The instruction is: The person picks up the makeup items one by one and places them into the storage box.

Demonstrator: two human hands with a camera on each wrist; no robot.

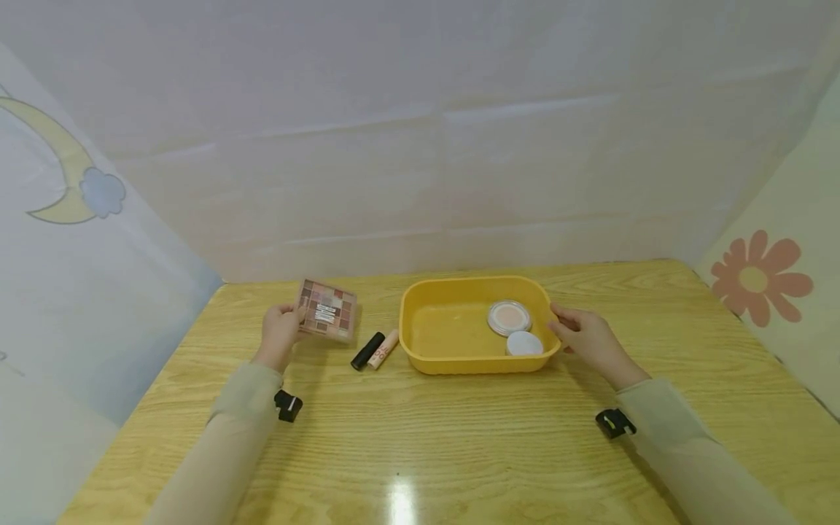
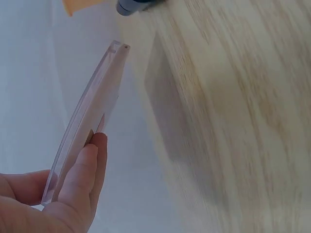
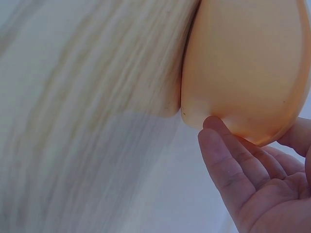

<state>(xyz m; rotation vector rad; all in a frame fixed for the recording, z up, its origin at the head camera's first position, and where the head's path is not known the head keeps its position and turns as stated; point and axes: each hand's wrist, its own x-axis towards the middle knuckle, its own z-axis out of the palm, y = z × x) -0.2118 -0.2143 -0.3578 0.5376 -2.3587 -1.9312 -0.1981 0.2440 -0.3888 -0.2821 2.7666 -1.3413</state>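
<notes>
My left hand [image 1: 278,335] pinches an eyeshadow palette [image 1: 328,312] by its left edge, thumb on one face and fingers on the other. In the left wrist view the palette [image 2: 90,116] appears edge-on, raised off the table with its shadow below. My right hand [image 1: 590,343] holds the right end of a yellow plastic basket [image 1: 453,366]; in the right wrist view the fingers lie along the basket's outer wall [image 3: 243,73] and the thumb is at its rim. Inside the basket, on the right, sit a round compact [image 1: 509,318] and a white round-lidded jar [image 1: 524,343].
Between palette and basket, a black tube [image 1: 368,351] and a pale pink lipstick-like tube [image 1: 383,349] lie side by side on the wooden table [image 1: 420,430]. A pale cloth wall [image 1: 433,160] rises behind the table's back edge.
</notes>
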